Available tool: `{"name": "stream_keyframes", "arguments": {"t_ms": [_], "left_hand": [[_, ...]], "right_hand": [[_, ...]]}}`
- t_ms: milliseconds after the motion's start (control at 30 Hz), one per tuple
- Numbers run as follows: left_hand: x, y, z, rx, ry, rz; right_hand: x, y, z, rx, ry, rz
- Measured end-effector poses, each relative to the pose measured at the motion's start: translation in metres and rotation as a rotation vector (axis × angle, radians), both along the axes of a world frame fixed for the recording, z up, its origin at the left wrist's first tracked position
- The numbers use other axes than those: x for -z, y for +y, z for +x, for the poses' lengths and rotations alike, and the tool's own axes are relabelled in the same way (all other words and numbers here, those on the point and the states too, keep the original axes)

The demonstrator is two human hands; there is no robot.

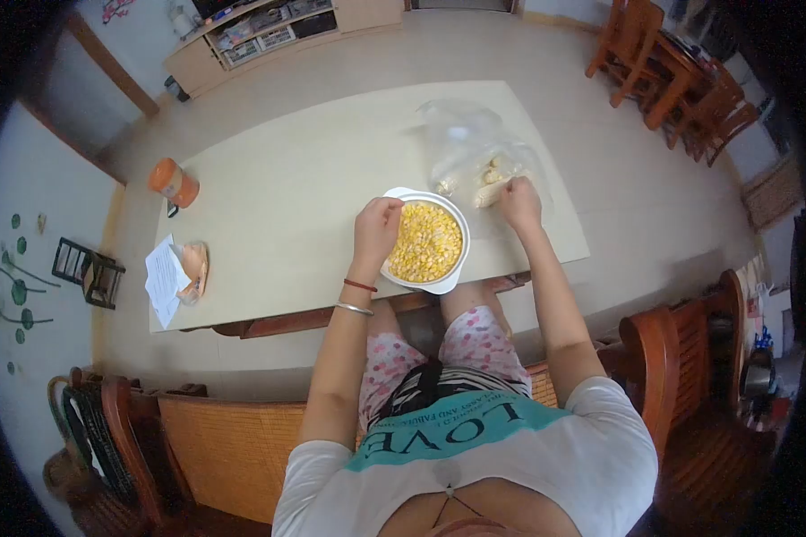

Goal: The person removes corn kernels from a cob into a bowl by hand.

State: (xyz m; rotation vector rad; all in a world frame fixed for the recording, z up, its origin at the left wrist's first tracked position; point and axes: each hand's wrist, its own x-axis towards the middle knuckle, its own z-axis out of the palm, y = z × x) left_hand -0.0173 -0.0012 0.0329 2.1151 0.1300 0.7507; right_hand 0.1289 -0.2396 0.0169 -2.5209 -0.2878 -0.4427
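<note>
shirt (461, 430) reads "love" | corn kernels (428, 240) in white bowl (441, 286), table's (287, 179) near edge | left hand (379, 228), bowl's ten o'clock; right hand (521, 199), bag's (461, 130) five o'clock: fingers curled, grips unclear

On the T-shirt (587, 438), at six o'clock, the teal band (530, 413) carries "LOVE" in big letters, upside down; the smaller line there reads "AND FABULOUS", partly unclear. On the paper sheet (164, 277), at nine o'clock, print is too small for reading.
</note>
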Motion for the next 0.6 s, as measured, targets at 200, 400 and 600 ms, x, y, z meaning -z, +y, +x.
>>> {"name": "stream_keyframes", "arguments": {"t_ms": [200, 400, 600], "left_hand": [[0.008, 0.004, 0.003, -0.129, 0.029, -0.110], [0.009, 0.004, 0.003, -0.157, -0.001, 0.034], [0.007, 0.003, 0.002, -0.140, -0.016, -0.003]], "right_hand": [[-0.030, 0.046, -0.053, -0.417, -0.033, 0.282], [-0.016, 0.098, -0.088, -0.993, 0.026, -0.076], [-0.005, 0.113, -0.081, -1.005, 0.010, -0.384]]}}
